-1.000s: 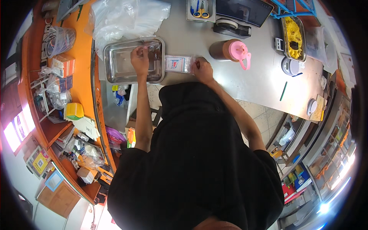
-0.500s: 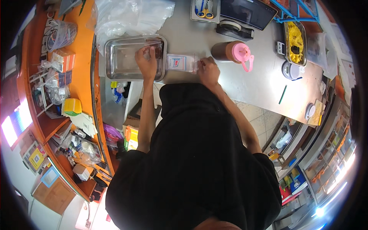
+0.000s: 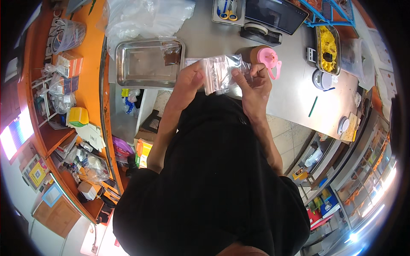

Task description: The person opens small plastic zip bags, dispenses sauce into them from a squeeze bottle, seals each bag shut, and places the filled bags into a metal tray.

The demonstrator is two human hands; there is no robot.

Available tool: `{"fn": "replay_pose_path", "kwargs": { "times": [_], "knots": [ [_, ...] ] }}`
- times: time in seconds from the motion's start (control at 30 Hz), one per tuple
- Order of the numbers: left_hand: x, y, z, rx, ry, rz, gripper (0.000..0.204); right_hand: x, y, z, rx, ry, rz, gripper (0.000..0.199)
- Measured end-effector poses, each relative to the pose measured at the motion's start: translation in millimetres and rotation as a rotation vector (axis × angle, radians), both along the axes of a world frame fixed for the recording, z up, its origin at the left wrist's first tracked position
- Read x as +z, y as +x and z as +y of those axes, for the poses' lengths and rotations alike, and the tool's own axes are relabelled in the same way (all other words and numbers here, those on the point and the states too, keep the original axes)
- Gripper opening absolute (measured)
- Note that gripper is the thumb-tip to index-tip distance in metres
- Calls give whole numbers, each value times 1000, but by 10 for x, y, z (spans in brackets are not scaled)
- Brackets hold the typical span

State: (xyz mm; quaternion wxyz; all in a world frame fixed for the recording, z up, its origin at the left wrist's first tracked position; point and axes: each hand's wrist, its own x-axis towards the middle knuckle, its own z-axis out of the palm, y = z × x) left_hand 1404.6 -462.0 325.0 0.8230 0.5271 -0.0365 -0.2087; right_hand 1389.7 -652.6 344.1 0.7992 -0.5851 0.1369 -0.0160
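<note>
Both of my hands hold up a small clear plastic bag [image 3: 222, 72] just above the near edge of the grey counter [image 3: 294, 89]. My left hand [image 3: 188, 79] pinches its left side and my right hand [image 3: 252, 81] grips its right side. A steel tray [image 3: 141, 64] lies on the counter to the left, with a small brown packet [image 3: 172, 53] in its far right corner. Behind my right hand stands a brown bottle with a pink lid [image 3: 267, 57].
Crumpled clear plastic bags [image 3: 145, 17] lie beyond the tray. A tape dispenser [image 3: 260, 32], a dark tablet [image 3: 275, 13], a scissors tray [image 3: 228, 10] and a container of yellow food [image 3: 328, 47] sit further back. Orange shelves [image 3: 85, 85] with boxes run along the left.
My hands have lifted from the tray edge and counter, and now hold the clear bag up between them. The view has also shifted closer to the counter.
</note>
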Motion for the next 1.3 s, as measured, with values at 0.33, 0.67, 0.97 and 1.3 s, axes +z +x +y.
{"fn": "replay_pose_path", "kwargs": {
  "times": [0.33,0.67,0.97,1.3],
  "knots": [
    [-526,256,24,171,579,-75,26,138,-99,-14,-44,59,-45,32],
    [22,294,-122,-111,144,54,22,282,-56,-60,13,168,-117,33],
    [238,134,-35,-117,260,-61,9,174,-57,-19,22,87,-115,39],
    [286,61,-81,-46,329,-84,6,435,-154,-4,252,-660,-198,27]
  ]
}}
